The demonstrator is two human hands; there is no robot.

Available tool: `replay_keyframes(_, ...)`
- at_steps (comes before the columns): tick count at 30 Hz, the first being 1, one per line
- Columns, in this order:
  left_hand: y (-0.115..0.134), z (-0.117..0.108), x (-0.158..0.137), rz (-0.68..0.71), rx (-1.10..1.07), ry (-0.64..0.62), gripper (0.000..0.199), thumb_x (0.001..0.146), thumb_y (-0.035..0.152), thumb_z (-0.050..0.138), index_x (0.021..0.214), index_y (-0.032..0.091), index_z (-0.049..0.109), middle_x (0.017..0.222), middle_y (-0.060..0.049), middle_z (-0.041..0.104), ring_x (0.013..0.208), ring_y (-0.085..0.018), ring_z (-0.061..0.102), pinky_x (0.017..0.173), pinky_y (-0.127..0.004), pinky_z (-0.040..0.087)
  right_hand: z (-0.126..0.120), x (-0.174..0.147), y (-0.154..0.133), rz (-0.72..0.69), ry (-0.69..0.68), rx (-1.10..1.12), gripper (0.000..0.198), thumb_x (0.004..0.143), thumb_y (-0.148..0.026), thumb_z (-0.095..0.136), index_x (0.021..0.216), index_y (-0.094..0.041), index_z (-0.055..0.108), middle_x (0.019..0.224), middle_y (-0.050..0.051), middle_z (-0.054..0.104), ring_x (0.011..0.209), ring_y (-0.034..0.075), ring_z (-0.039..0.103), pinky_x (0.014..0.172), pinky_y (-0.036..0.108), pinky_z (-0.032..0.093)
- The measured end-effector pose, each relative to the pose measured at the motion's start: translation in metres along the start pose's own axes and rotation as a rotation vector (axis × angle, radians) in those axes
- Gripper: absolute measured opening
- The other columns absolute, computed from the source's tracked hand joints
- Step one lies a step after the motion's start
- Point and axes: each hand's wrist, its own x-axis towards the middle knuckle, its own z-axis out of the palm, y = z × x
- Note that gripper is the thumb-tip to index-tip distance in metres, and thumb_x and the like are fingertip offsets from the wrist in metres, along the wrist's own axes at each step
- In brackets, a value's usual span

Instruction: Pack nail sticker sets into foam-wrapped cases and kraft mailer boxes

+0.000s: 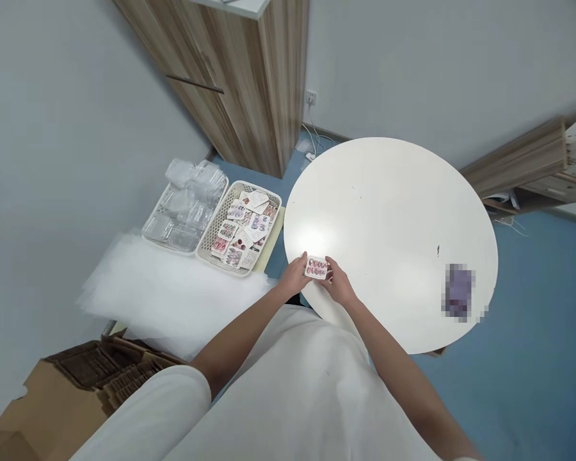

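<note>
A small white card of press-on nails (316, 267), with rows of pink and dark red nails, is held level over the near edge of the round white table (388, 205). My left hand (294, 276) grips its left side, the fingers closed on it. On the right side, my right hand (338, 282) pinches the same card with thumb and fingers. To the left of my hands stands a white basket (205, 240) with several similar nail cards (259, 222) piled in it.
Beyond that basket is another with clear plastic boxes (192, 198). White packing sheets (173, 294) lie in front of both. Brown cardboard boxes (67, 410) stand at lower left. A blurred purple object (459, 291) rests on the table's right. A wooden cabinet (249, 83) rises behind.
</note>
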Motion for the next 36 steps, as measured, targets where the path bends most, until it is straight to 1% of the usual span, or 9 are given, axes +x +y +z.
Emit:
replay_keyframes(4, -0.017, -0.001, 0.003, -0.017, -0.033, -0.011, 0.065, 0.068, 0.015, 0.057, 0.127, 0.014, 0.032, 0.103, -0.008, 0.05, 0.084, -0.016, 0.054, 0.079, -0.031, 0.043, 0.018, 0.015, -0.002, 0.072, 0.089, -0.076, 0.068, 0.067, -0.025, 0.061, 0.127, -0.02, 0.03, 0.106, 0.008, 0.048, 0.088, 0.018, 0.051, 0.077, 0.033, 0.044)
replay_keyframes(9, -0.027, -0.001, 0.005, -0.043, -0.095, 0.038, 0.061, 0.069, 0.017, 0.056, 0.125, 0.019, 0.034, 0.109, -0.008, 0.045, 0.091, -0.017, 0.053, 0.078, -0.03, 0.046, 0.029, 0.029, -0.006, 0.123, 0.072, -0.195, 0.066, 0.066, -0.023, 0.06, 0.125, -0.024, 0.031, 0.105, 0.006, 0.047, 0.093, 0.019, 0.05, 0.076, 0.032, 0.044)
replay_keyframes(14, -0.031, -0.002, 0.002, -0.066, -0.078, 0.087, 0.058, 0.07, 0.018, 0.054, 0.124, 0.017, 0.034, 0.114, -0.01, 0.042, 0.098, -0.019, 0.05, 0.08, -0.033, 0.045, 0.031, 0.039, -0.012, 0.145, 0.065, -0.305, 0.068, 0.069, -0.025, 0.057, 0.129, -0.025, 0.024, 0.107, 0.007, 0.044, 0.092, 0.019, 0.051, 0.069, 0.029, 0.044)
replay_keyframes(16, -0.031, -0.003, 0.0, -0.042, -0.032, 0.09, 0.058, 0.07, 0.018, 0.054, 0.124, 0.018, 0.033, 0.115, -0.01, 0.043, 0.103, -0.021, 0.048, 0.085, -0.036, 0.043, 0.031, 0.039, -0.014, 0.129, 0.065, -0.311, 0.072, 0.069, -0.026, 0.057, 0.131, -0.026, 0.02, 0.107, 0.007, 0.044, 0.092, 0.019, 0.051, 0.067, 0.029, 0.045)
replay_keyframes(18, -0.032, -0.003, -0.003, 0.0, 0.039, 0.109, 0.057, 0.07, 0.018, 0.053, 0.124, 0.018, 0.034, 0.118, -0.01, 0.043, 0.11, -0.023, 0.043, 0.091, -0.039, 0.039, 0.032, 0.035, -0.014, 0.075, 0.092, -0.29, 0.072, 0.07, -0.028, 0.056, 0.132, -0.026, 0.018, 0.109, 0.007, 0.043, 0.095, 0.02, 0.05, 0.07, 0.03, 0.045)
replay_keyframes(21, -0.032, -0.003, -0.008, 0.091, 0.155, 0.111, 0.052, 0.072, 0.018, 0.05, 0.122, 0.016, 0.036, 0.121, -0.01, 0.043, 0.115, -0.024, 0.037, 0.097, -0.041, 0.032, 0.034, 0.023, -0.013, -0.042, 0.15, -0.294, 0.057, 0.073, -0.03, 0.053, 0.125, -0.023, 0.032, 0.114, 0.009, 0.043, 0.104, 0.023, 0.044, 0.081, 0.037, 0.041)
replay_keyframes(24, -0.032, -0.005, -0.01, 0.163, 0.245, 0.067, 0.049, 0.074, 0.018, 0.047, 0.122, 0.016, 0.037, 0.123, -0.01, 0.044, 0.114, -0.024, 0.037, 0.096, -0.041, 0.032, 0.039, 0.01, -0.012, -0.09, 0.153, -0.389, 0.043, 0.073, -0.034, 0.053, 0.114, -0.021, 0.046, 0.119, 0.011, 0.043, 0.11, 0.026, 0.039, 0.087, 0.041, 0.035)
replay_keyframes(28, -0.033, -0.009, -0.007, 0.187, 0.333, 0.045, 0.052, 0.075, 0.02, 0.046, 0.125, 0.015, 0.035, 0.127, -0.01, 0.042, 0.115, -0.025, 0.036, 0.094, -0.042, 0.033, 0.046, 0.007, -0.017, -0.099, 0.129, -0.507, 0.044, 0.074, -0.036, 0.052, 0.115, -0.021, 0.046, 0.127, 0.011, 0.039, 0.115, 0.027, 0.033, 0.091, 0.043, 0.029)
replay_keyframes(36, -0.036, -0.025, 0.01, 0.164, 0.394, 0.081, 0.051, 0.077, 0.024, 0.045, 0.126, 0.015, 0.035, 0.129, -0.009, 0.042, 0.117, -0.025, 0.035, 0.095, -0.039, 0.032, 0.047, 0.03, -0.032, -0.111, 0.121, -0.563, 0.05, 0.073, -0.038, 0.053, 0.119, -0.02, 0.043, 0.132, 0.011, 0.036, 0.117, 0.027, 0.031, 0.092, 0.042, 0.025)
